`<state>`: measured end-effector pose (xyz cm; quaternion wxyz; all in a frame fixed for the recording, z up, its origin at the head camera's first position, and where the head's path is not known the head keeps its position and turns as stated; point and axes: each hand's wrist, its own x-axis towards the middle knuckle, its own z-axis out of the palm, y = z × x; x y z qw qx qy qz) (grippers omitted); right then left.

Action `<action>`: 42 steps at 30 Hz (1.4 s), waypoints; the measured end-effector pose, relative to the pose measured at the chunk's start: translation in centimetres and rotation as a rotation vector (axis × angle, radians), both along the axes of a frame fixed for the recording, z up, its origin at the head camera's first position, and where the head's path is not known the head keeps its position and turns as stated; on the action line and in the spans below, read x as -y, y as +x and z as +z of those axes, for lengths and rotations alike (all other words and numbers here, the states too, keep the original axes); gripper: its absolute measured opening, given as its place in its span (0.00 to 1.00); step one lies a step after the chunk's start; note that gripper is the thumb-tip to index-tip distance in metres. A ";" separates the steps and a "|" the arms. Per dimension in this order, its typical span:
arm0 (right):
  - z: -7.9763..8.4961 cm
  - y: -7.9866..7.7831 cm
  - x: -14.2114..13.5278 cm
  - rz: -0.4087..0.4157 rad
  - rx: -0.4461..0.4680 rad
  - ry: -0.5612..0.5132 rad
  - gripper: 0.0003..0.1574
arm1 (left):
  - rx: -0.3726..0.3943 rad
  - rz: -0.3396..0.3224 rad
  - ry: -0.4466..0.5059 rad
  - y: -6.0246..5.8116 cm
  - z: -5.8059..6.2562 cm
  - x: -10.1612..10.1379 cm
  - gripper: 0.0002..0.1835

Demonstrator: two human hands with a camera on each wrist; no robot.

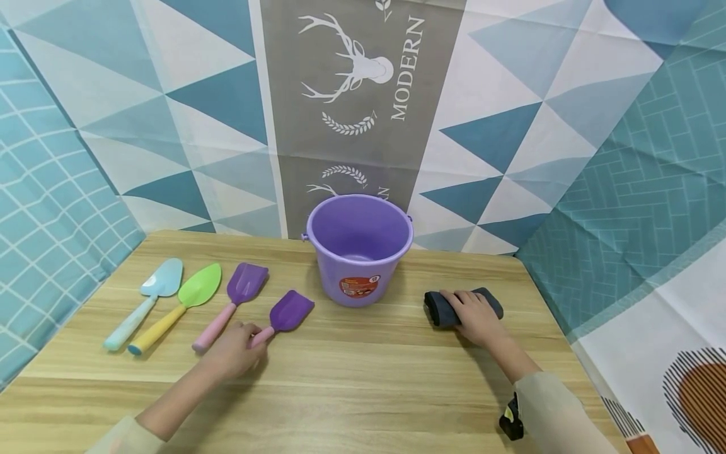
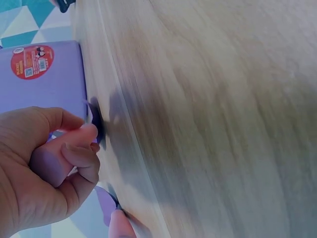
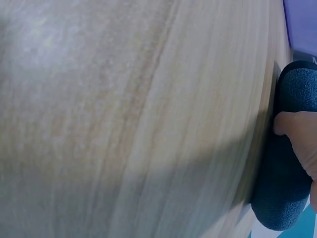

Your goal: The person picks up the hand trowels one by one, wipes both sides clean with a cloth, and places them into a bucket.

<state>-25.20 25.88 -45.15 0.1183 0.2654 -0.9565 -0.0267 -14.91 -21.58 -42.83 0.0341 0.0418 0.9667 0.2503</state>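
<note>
My left hand grips the pink handle of a small shovel, whose purple blade points toward the bucket. In the left wrist view the fingers and thumb curl round that handle. On the right, my right hand holds a rolled dark grey towel, fingers over its top. The right wrist view shows the thumb pressed against the near side of the towel. Between the hands, toward the back, stands an upright purple bucket with a red label.
Left of the held shovel lie a second purple shovel with a pink handle, a green trowel with a yellow handle and a light blue trowel. Patterned cloth rises behind the wooden table and along its sides.
</note>
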 end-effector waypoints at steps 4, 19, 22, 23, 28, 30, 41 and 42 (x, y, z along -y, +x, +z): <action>-0.1 0.1 -0.2 0.014 -0.021 -0.008 0.46 | -0.032 -0.015 0.015 0.2 0.1 0.2 0.19; 1.1 0.9 -0.8 0.034 -0.055 -0.047 0.46 | -0.163 -0.086 0.075 0.9 0.4 0.6 0.10; 1.6 0.9 -0.7 0.059 -0.085 -0.066 0.46 | -0.187 -0.097 0.069 1.1 0.6 0.4 0.09; 1.8 0.9 -0.7 0.068 -0.096 -0.074 0.46 | -0.193 -0.099 0.070 1.1 0.7 0.4 0.08; 2.8 1.3 -0.3 0.097 -0.125 -0.097 0.46 | -0.203 -0.123 0.081 1.3 1.2 0.0 0.08; 3.2 1.5 0.0 0.107 -0.130 -0.100 0.47 | -0.204 -0.133 0.092 1.4 1.4 -0.1 0.07; 5.0 2.5 1.6 0.185 -0.152 -0.129 0.48 | -0.227 -0.178 0.143 1.7 2.6 -1.7 0.06; 5.2 2.6 1.8 0.198 -0.159 -0.131 0.47 | -0.222 -0.171 0.141 1.7 2.7 -1.9 0.06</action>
